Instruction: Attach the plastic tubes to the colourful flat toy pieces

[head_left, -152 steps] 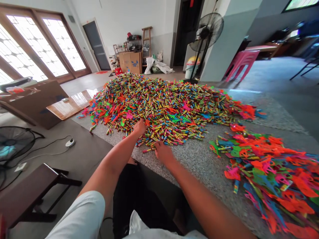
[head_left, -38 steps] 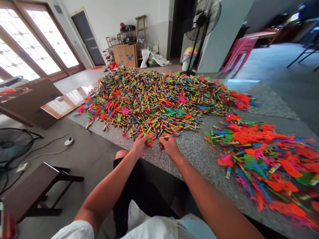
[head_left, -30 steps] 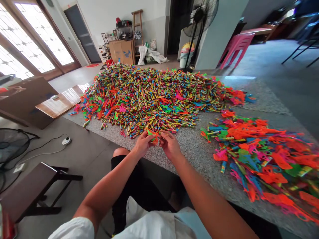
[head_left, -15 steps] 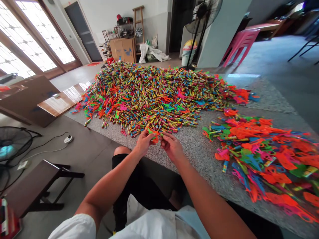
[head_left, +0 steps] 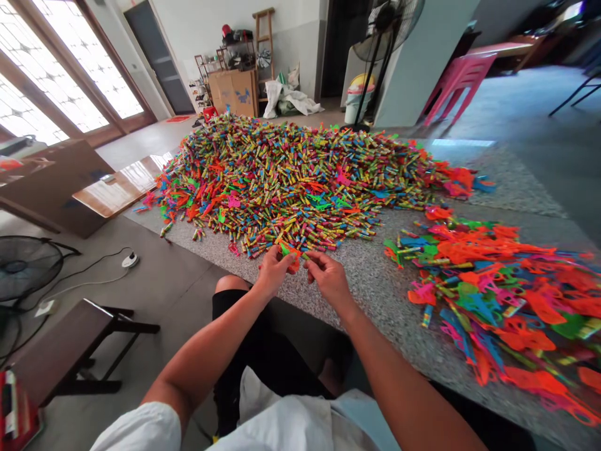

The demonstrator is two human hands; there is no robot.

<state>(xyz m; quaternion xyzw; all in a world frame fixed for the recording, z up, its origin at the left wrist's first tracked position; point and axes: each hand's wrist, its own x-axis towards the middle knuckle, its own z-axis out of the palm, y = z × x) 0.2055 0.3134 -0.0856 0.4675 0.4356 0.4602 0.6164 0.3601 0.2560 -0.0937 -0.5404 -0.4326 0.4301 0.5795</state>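
just in front of the heap of coloured tubes, at its near edge, our left hand pinches an orange plastic piece with a green bit on it. our right hand closes thumb and fingertips on what looks like one small tube, touching the piece. to do this well, we judge, we hold the piece steady, line the tube up straight and press with fingertips only, low over the granite table. flat plastic shapes lie right of the heap.
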